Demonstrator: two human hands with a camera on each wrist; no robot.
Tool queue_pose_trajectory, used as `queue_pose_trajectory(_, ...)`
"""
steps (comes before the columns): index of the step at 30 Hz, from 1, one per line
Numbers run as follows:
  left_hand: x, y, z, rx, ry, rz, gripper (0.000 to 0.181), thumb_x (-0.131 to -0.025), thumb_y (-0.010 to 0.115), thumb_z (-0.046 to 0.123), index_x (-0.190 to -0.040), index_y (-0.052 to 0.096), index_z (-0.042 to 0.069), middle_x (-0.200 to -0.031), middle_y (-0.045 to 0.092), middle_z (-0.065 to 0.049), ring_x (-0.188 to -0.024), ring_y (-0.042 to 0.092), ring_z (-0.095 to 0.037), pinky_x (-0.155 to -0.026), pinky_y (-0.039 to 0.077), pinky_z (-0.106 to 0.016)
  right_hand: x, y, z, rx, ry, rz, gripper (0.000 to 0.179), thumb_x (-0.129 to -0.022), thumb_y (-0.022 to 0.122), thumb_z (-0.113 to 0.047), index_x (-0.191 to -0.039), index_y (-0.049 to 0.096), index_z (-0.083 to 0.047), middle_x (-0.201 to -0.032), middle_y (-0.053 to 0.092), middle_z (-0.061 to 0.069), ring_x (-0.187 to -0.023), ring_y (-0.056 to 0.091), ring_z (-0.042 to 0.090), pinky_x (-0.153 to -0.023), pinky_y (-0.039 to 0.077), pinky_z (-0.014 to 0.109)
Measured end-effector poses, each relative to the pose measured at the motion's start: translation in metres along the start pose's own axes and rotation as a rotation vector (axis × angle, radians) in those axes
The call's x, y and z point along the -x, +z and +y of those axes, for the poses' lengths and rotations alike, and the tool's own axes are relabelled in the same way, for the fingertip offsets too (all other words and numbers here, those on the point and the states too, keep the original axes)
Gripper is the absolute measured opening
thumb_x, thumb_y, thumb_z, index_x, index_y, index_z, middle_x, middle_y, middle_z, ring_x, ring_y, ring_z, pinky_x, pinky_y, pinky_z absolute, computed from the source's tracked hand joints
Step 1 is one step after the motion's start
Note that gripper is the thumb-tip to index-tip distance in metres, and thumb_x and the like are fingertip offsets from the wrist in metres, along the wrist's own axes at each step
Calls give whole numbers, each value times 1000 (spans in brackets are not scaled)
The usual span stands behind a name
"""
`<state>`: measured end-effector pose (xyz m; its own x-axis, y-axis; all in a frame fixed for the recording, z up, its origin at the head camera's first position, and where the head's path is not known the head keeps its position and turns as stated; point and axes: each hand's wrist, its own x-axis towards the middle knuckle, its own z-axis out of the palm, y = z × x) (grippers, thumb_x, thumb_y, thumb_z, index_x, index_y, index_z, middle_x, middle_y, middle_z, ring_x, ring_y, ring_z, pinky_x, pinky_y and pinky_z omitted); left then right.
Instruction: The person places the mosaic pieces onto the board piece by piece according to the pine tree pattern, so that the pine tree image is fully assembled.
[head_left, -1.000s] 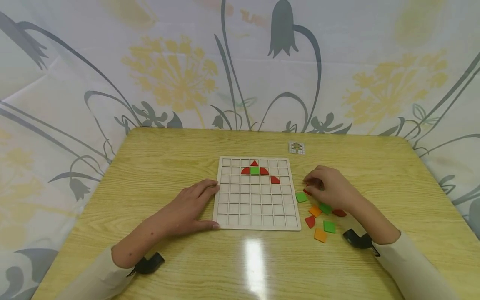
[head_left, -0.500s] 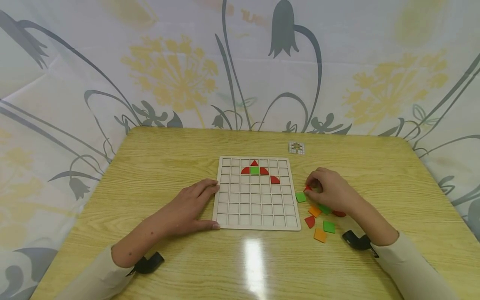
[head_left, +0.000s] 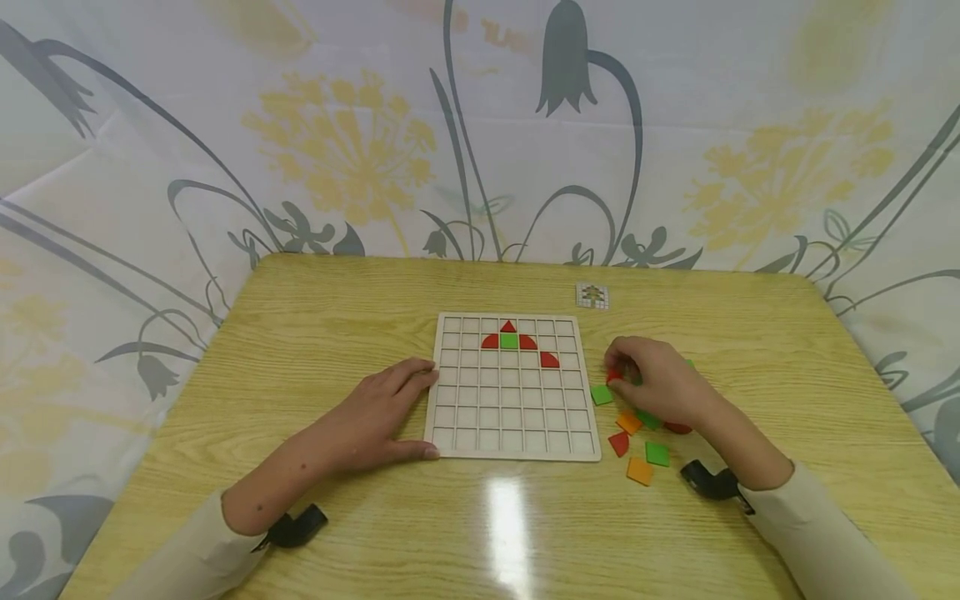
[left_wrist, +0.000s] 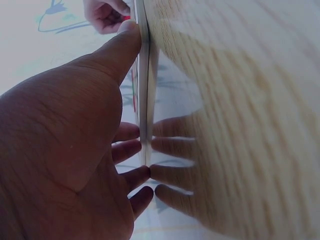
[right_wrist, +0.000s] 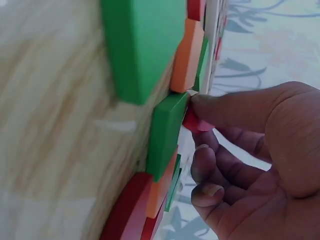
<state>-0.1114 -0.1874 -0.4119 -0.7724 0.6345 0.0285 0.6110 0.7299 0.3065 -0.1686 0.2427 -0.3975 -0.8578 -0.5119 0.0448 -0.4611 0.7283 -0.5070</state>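
A pale gridded board (head_left: pixel 490 398) lies on the table, with several red pieces and one green square (head_left: pixel 509 341) set in its upper cells. My left hand (head_left: pixel 375 421) rests against its left side, fingers extended along the edge and the thumb (left_wrist: pixel 112 52) at the near corner. To the right of the board, my right hand (head_left: pixel 660 379) pinches a red piece (right_wrist: pixel 197 121) between thumb and fingertips, low over the loose tiles. The full outline of this piece is covered by the fingers. A green square tile (head_left: pixel 602 394) lies just left of the hand.
Loose orange squares (head_left: pixel 640 472), green squares (head_left: pixel 657 454) and a red quarter-round (head_left: pixel 618 443) lie scattered below the right hand. Some tiles are partly hidden under it. A small pattern card (head_left: pixel 592 296) lies beyond the board, near the patterned cloth backdrop (head_left: pixel 480 133).
The right hand has shifted only slightly among the loose tiles, and the red piece now shows at its fingertips. A green tile edge has come into view behind that hand. The left hand stays put.
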Motion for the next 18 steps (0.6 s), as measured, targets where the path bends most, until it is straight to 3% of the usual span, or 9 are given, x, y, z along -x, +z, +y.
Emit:
queue_pose_trajectory(8, 0, 0, 0, -5, 4, -2, 100, -93, 74, 64, -163, 37, 3, -166, 34, -14, -153, 37, -34, -117, 39, -60, -7, 0, -8, 45, -52, 44, 14, -95, 75, 0, -105, 77, -10, -97, 67, -1, -87, 64, 15, -76, 55, 38)
queue_pose_trajectory(18, 0, -1, -1, 0, 6, -6, 100, -93, 73, 64, -163, 37, 3, -167, 34, -14, -154, 36, -34, -117, 39, -60, -29, 2, -27, 27, -86, 47, 18, -97, 74, -2, -115, 76, -3, -96, 70, 1, -85, 63, 16, -73, 54, 35)
